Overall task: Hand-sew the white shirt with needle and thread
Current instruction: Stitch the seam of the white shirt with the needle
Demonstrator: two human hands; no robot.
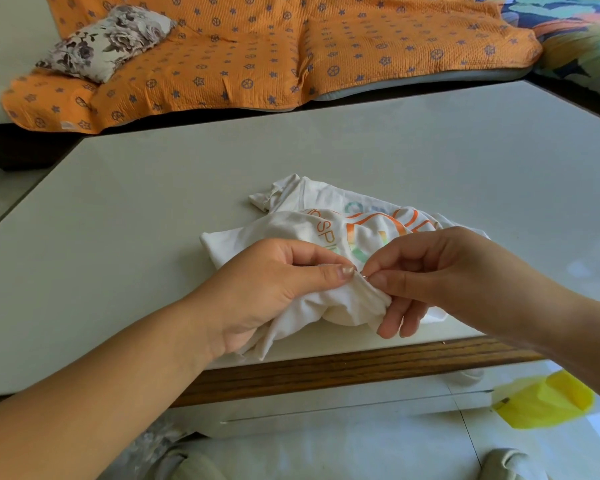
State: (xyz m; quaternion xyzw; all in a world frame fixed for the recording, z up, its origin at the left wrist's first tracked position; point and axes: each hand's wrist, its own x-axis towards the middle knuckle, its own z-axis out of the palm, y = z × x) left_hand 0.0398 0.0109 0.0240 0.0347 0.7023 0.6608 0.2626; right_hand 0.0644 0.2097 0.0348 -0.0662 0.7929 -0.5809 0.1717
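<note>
At the near edge of a pale desk (153, 220), a person is working on a white shirt (326, 230) with both bare hands. The shirt, printed with orange lettering and a rainbow-tinted motif, is lying crumpled on the desk top. Its far end is pointing toward 11 o'clock, and its near part is lifted and bunched between the hands, close to the desk's wooden edge (326, 368) at 6 o'clock.

The left hand (274, 289), coming in from 8 o'clock, is gripping a gathered fold of the fabric, with fingers curled round it and the thumb lying along the top of the fold. The right hand (440, 275), reaching in from 4 o'clock, is pinching a thin needle (363, 278) between thumb and forefinger, just beside the left thumbnail. The metal is showing only as a short glint against the cloth. The other fingers of that hand are hanging loosely against the bunched fabric. Thread is too fine to make out.

Beyond the desk, at 12 o'clock, an orange quilted cover (257, 64) patterned with blue stars and wheels is draping a sofa (413, 84), with a floral cushion (108, 39) resting on it at 10 o'clock. Down at 4 o'clock, a yellow bag (548, 400) is lying on the glossy floor (361, 455); what is inside it cannot be told.
</note>
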